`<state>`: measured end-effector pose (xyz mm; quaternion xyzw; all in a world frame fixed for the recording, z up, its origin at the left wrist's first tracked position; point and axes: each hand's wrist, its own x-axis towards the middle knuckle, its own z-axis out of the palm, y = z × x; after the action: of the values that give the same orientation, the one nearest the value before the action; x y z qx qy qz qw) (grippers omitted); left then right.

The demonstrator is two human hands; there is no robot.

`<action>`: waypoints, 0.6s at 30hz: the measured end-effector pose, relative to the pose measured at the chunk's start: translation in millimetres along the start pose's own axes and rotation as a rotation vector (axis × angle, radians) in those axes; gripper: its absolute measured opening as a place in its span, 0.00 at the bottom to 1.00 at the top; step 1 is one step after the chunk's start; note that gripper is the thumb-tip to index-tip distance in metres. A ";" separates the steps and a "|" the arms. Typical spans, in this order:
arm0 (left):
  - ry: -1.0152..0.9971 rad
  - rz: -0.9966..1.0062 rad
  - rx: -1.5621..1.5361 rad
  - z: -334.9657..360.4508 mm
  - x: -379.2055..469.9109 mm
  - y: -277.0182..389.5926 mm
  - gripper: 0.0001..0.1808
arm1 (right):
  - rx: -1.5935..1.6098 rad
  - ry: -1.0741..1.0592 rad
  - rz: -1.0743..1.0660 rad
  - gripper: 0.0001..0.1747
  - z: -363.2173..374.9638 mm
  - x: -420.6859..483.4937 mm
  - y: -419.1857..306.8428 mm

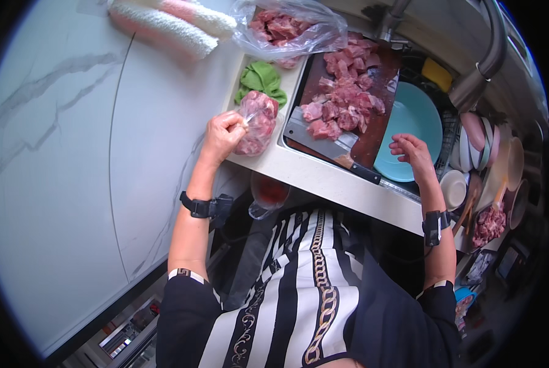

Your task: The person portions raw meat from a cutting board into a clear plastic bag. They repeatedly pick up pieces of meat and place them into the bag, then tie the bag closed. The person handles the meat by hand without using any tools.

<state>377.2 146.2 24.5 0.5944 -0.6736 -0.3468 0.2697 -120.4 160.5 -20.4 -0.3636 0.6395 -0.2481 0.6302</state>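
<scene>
My left hand [223, 137] pinches the gathered neck of a clear plastic bag of raw meat [257, 126] at the counter's edge. A crumpled green cloth [261, 79] lies just behind that bag. To its right, raw meat chunks [343, 103] are spread over a brown cutting board [371, 140] laid across the sink. A cleaver [318, 137] with a dark handle rests flat along the board's near side. My right hand [410, 152] holds nothing, its fingers loosely apart above a turquoise basin [414, 119].
A larger open plastic bag of meat [283, 30] stands behind the board. The faucet [479, 78] arches over the sink's right. Stacked bowls [474, 142] and more meat [490, 224] are at far right. A rolled towel [173, 27] lies on the marbled counter [62, 152].
</scene>
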 end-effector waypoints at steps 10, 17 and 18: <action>0.253 0.011 0.422 4.3 -5.3 70.2 0.07 | 0.309 -0.008 -0.293 0.17 -78.7 -20.7 -45.4; -0.125 0.017 -0.025 129.7 -4.8 146.7 0.04 | -0.733 0.525 -0.224 0.27 -90.3 45.2 55.8; -0.240 0.010 -0.075 153.8 -7.5 154.0 0.04 | -0.848 0.584 -0.328 0.29 -100.1 56.1 67.6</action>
<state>164.5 184.3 51.8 0.5348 -0.6904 -0.4391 0.2109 -226.1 144.1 -99.7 -0.5969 0.7671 -0.1542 0.1773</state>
